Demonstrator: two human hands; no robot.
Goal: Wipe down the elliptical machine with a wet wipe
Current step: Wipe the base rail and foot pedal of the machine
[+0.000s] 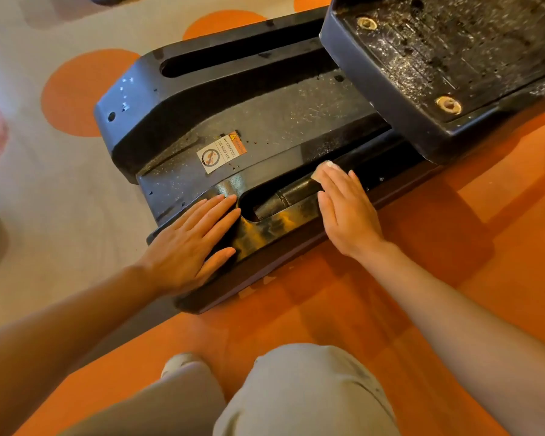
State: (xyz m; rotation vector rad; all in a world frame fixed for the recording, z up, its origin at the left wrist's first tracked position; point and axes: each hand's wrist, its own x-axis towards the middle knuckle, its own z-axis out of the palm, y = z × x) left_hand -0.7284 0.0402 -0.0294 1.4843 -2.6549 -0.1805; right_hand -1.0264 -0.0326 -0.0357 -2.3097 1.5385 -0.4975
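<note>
The black rear base of the elliptical machine (265, 121) lies on the floor, dusty and speckled, with a warning sticker (222, 151) on its top. My left hand (191, 243) rests flat on the near left corner of the base, fingers straight. My right hand (346, 209) lies flat over the near rail slot (283, 196), pressing a white wet wipe (323, 169) against the machine. Only the wipe's edge shows past my fingertips. A scuffed black foot pedal (447, 67) sits at the upper right.
The floor is orange (390, 309) on the right and beige with orange circles (82, 92) on the left. My knees in grey trousers (296, 394) fill the bottom of the view, close to the machine's near edge.
</note>
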